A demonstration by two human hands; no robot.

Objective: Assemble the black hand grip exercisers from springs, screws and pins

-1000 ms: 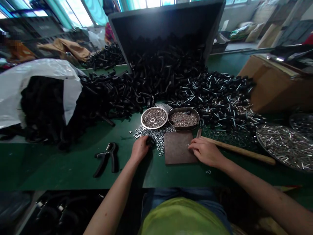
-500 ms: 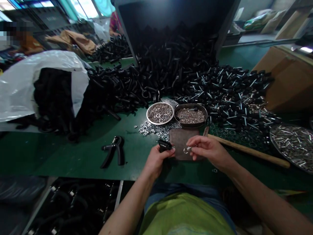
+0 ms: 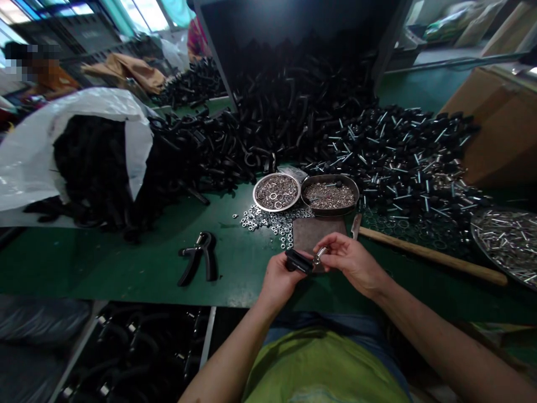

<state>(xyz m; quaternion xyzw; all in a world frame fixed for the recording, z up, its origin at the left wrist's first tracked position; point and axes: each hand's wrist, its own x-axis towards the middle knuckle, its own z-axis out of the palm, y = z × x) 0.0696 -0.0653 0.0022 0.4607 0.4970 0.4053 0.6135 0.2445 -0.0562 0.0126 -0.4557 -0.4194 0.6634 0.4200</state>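
Note:
My left hand (image 3: pixel 279 280) is closed around a black plastic handle (image 3: pixel 299 261), whose far end points toward my other hand. Between the thumb and fingers of my right hand (image 3: pixel 350 262) is a silver coil spring (image 3: pixel 321 255), brought up against the end of the handle. Behind both hands lies a flat brown plate (image 3: pixel 314 232), partly covered by them. To the left, a hand grip strengthener (image 3: pixel 199 258) with two black handles and a spring rests on the green table (image 3: pixel 247 280).
Loose nuts (image 3: pixel 268 221) lie before a round bowl of small metal parts (image 3: pixel 255 197) and an oval tin (image 3: pixel 330 212). A wooden-handled hammer (image 3: pixel 436 255) lies at right. Black handles (image 3: pixel 201 145) and black-headed bolts (image 3: pixel 403 151) are heaped behind. A carton (image 3: pixel 499 129) stands far right.
My hands have come together, bringing the spring from a gap away up to the black handle. The handle has turned and shifted right; the camera view has moved slightly.

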